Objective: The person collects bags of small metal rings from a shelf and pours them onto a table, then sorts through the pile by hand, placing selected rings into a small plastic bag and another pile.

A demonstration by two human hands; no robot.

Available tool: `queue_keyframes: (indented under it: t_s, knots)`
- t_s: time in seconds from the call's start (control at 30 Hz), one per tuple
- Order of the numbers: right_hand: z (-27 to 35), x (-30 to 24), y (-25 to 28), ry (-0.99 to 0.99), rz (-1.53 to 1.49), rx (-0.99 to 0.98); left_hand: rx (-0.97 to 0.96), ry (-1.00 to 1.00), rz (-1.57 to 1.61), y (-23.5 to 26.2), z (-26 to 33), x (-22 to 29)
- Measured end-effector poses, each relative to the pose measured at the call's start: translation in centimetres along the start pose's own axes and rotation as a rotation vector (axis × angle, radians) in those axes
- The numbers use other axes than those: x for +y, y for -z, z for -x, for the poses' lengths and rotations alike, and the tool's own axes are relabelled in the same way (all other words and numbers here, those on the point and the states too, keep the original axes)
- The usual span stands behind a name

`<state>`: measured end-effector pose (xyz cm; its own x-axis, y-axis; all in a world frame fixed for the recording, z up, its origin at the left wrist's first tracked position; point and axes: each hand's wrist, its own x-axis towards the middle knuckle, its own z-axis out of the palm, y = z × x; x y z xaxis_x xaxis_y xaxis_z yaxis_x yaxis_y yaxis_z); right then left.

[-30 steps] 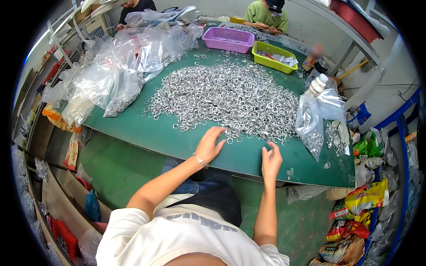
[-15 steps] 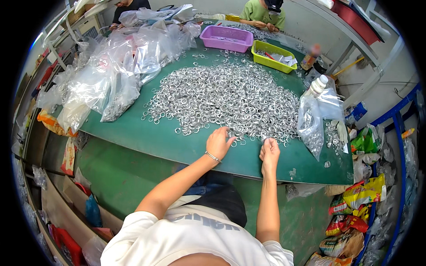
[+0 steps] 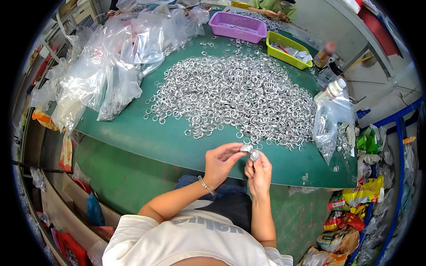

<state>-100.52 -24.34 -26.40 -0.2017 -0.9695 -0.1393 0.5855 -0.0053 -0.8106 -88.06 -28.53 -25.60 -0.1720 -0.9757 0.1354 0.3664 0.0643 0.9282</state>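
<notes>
Beyond the grey shirt lettering (image 3: pixel 208 223), left fingers (image 3: pixel 230 147) and right fingers (image 3: pixel 264 162) pinched on rings (image 3: pixel 254 155).

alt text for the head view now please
A person's left hand and right hand hold small silvery metal pieces close together over the near side of a green table. Beyond lie a wide heap of silvery metal rings, clear plastic bags, a purple rectangular basket and a lime-green basket.
</notes>
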Motion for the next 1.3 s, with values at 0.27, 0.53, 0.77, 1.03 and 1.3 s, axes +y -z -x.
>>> queue_keyframes:
  t_s: [0.27, 0.53, 0.77, 1.03, 1.3]
  knots:
    - [1.2, 0.7, -3.6, 0.017, 0.023, 0.03, 0.067, -0.106, -0.021, 1.1, 1.0, 0.9]
    - [0.2, 1.4, -5.2, -0.235, -0.198, 0.065, 0.05, -0.315, -0.125, 2.7, 0.2, -0.3]
    - [-1.8, 1.3, -6.3, -0.376, -0.296, 0.021, 0.063, -0.359, -0.207, 4.3, -1.7, 0.2]
    - [-3.6, 1.2, -7.2, -0.38, -0.227, -0.001, 0.079, -0.352, -0.233, 5.2, -3.4, 1.3]
    - [-4.2, 0.2, -6.6, -0.335, -0.12, -0.121, 0.036, -0.417, -0.368, 4.9, -3.5, 2.1]
